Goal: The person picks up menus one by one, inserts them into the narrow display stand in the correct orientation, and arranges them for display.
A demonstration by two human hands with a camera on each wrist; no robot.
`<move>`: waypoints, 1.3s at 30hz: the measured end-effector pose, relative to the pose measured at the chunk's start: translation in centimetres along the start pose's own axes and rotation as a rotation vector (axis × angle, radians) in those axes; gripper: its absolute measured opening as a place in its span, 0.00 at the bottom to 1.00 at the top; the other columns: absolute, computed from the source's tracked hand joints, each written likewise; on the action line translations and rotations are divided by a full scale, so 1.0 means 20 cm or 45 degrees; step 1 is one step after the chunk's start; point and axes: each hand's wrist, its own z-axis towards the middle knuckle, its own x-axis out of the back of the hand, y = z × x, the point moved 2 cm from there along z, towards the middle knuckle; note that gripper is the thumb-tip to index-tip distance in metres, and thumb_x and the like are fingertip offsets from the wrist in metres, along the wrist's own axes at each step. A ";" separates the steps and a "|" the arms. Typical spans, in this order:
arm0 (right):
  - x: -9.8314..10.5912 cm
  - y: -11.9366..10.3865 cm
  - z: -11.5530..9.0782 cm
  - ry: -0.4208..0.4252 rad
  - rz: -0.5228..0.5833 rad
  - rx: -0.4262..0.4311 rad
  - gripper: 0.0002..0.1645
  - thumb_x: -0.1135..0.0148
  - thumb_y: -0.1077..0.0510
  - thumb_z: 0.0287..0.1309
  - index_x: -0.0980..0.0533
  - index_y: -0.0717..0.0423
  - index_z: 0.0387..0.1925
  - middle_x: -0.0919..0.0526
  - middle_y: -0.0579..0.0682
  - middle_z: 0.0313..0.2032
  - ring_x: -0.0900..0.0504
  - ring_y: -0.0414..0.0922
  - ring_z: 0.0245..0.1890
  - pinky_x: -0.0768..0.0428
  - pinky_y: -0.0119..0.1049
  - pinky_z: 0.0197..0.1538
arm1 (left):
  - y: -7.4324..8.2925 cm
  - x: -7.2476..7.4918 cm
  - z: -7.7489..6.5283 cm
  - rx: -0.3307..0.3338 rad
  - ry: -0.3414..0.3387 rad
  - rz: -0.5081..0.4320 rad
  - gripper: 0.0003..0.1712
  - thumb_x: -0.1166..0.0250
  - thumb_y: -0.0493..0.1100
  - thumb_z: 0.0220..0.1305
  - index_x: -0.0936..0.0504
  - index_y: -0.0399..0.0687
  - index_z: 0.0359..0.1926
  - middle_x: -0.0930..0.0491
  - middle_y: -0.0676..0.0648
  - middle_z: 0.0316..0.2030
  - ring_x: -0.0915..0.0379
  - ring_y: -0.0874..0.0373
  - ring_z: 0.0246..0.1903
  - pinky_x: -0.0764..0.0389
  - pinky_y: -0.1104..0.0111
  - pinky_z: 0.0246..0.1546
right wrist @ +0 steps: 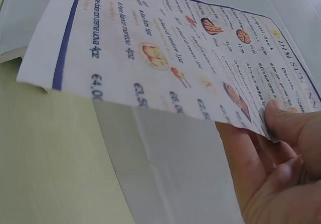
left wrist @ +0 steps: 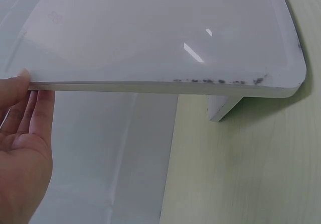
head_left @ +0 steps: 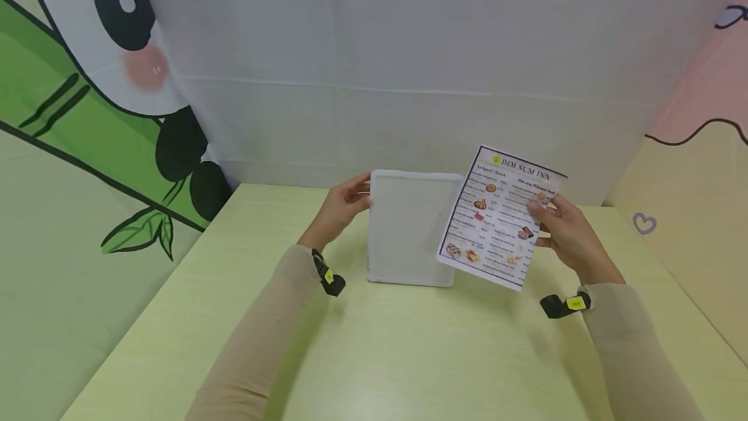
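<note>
Near the back of the table stands a white board (head_left: 409, 229) with rounded corners, upright, its blank face toward me. My left hand (head_left: 343, 205) pinches its left edge near the top; in the left wrist view the thumb lies on the front face and the fingers behind. Dark scuffs mark that edge, and a support foot (left wrist: 220, 107) sticks out behind. On the right, my right hand (head_left: 563, 232) pinches the right edge of a printed paper menu (head_left: 497, 219) headed "DIM SUM INN", thumb on the printed side. Held tilted, the menu overlaps the board's right edge in the head view.
A pale yellow-green table (head_left: 374, 349) spreads under both arms. Behind it hangs a white cloth backdrop (head_left: 409, 51), with cartoon-printed panels on the left and right. Each wrist wears a black strap with a small camera.
</note>
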 end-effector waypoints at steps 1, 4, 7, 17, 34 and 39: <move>0.00 -0.01 0.00 -0.002 0.010 0.001 0.32 0.43 0.47 0.65 0.39 0.42 0.69 0.16 0.37 0.45 0.14 0.45 0.39 0.13 0.41 0.40 | 0.00 0.00 0.00 -0.002 0.000 0.004 0.33 0.40 0.36 0.66 0.37 0.49 0.71 0.28 0.40 0.62 0.29 0.47 0.60 0.26 0.57 0.62; -0.02 -0.03 0.02 -0.003 0.041 0.005 0.32 0.43 0.48 0.65 0.39 0.42 0.69 0.16 0.38 0.46 0.14 0.45 0.39 0.13 0.41 0.40 | -0.01 0.00 0.00 -0.004 -0.002 0.013 0.34 0.40 0.36 0.66 0.38 0.50 0.71 0.28 0.40 0.62 0.29 0.47 0.61 0.26 0.58 0.61; -0.03 -0.04 0.02 0.004 0.062 0.013 0.32 0.44 0.49 0.66 0.39 0.43 0.69 0.16 0.37 0.45 0.14 0.43 0.39 0.13 0.41 0.40 | -0.01 0.00 0.00 -0.002 -0.006 0.016 0.34 0.40 0.36 0.67 0.38 0.51 0.72 0.29 0.41 0.62 0.29 0.48 0.61 0.25 0.58 0.61; -0.07 -0.09 0.05 0.028 0.143 0.014 0.29 0.44 0.49 0.65 0.36 0.44 0.66 0.15 0.36 0.42 0.14 0.41 0.36 0.14 0.37 0.36 | -0.01 0.00 0.00 0.015 -0.004 0.009 0.34 0.40 0.36 0.67 0.38 0.52 0.72 0.29 0.41 0.62 0.30 0.48 0.61 0.26 0.58 0.62; -0.17 -0.15 0.14 0.107 0.030 0.018 0.30 0.45 0.46 0.65 0.37 0.44 0.67 0.16 0.34 0.41 0.15 0.40 0.36 0.15 0.36 0.37 | -0.01 -0.01 -0.01 0.023 -0.009 -0.007 0.33 0.41 0.35 0.67 0.38 0.54 0.71 0.28 0.42 0.62 0.30 0.49 0.61 0.26 0.59 0.62; -0.19 -0.18 0.16 0.127 0.031 0.037 0.30 0.45 0.45 0.65 0.36 0.44 0.67 0.16 0.37 0.44 0.15 0.41 0.36 0.14 0.36 0.38 | -0.01 -0.01 0.00 0.022 0.000 0.002 0.33 0.41 0.36 0.67 0.37 0.54 0.71 0.28 0.42 0.62 0.29 0.50 0.61 0.26 0.59 0.61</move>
